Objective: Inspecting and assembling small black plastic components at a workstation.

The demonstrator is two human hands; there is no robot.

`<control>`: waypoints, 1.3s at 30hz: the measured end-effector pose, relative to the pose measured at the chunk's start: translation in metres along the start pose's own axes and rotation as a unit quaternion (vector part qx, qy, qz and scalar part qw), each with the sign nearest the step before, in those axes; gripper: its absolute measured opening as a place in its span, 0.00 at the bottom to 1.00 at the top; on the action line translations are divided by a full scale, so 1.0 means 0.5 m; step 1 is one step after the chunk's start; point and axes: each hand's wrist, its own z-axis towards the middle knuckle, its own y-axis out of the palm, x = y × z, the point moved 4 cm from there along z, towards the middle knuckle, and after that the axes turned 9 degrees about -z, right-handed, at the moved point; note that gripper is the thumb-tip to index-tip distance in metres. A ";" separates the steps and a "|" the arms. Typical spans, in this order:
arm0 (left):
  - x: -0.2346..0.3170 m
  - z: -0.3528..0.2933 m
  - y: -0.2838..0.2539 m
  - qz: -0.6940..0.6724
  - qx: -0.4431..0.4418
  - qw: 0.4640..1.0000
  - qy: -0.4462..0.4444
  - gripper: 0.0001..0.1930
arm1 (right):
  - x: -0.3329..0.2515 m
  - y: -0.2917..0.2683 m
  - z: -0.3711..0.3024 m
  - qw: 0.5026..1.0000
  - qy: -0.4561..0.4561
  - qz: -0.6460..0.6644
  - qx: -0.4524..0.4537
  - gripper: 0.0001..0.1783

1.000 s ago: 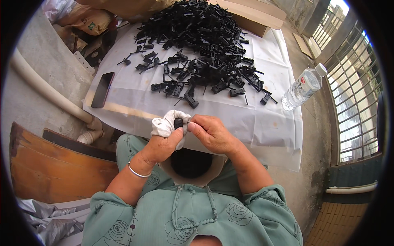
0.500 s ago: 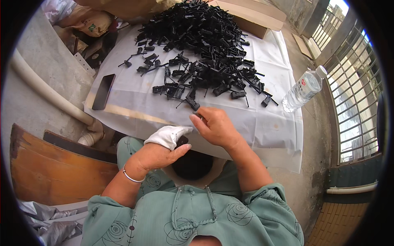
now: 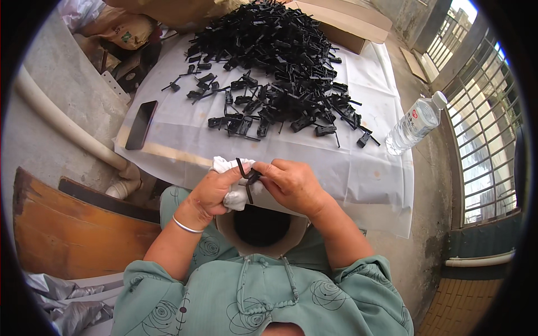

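Just past the table's near edge, a black plastic piece point(image 3: 252, 179) with thin bent arms is held between my two hands. My left hand point(image 3: 212, 191) grips it from the left, thumb on top, with white cloth point(image 3: 236, 197) covering its fingers. From the right, my right hand point(image 3: 294, 183) pinches the same piece with its thumb and forefinger; part of the piece is hidden behind the fingers. Beyond my hands, a large heap of similar black pieces point(image 3: 269, 50) covers the table's far middle, with loose ones scattered at its near side.
A round pale-rimmed bucket point(image 3: 300, 232), dark inside, stands below my hands. On the white-covered table point(image 3: 185, 123) lie a phone point(image 3: 141, 125) at left and a clear water bottle point(image 3: 416, 123) at right. A cardboard box point(image 3: 342, 28) sits behind. A wooden board point(image 3: 84, 229) leans at left.
My right hand has drawn a black piece from the heap's near edge back to my left hand. My left hand has turned and closed on it.
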 end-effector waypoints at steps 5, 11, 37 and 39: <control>-0.007 0.015 0.001 0.205 0.036 0.961 0.184 0.13 | -0.017 -0.030 0.006 0.978 0.055 0.191 0.059 0.12; -0.023 0.001 0.036 0.257 0.011 0.943 0.213 0.13 | 0.018 -0.003 -0.010 0.954 0.180 0.212 0.110 0.10; -0.014 -0.020 0.080 0.580 0.115 0.682 0.430 0.15 | 0.008 0.039 -0.027 0.941 0.216 0.261 0.008 0.14; -0.021 -0.020 0.066 0.601 0.125 0.658 0.436 0.15 | 0.001 0.053 -0.024 0.938 0.228 0.259 0.007 0.14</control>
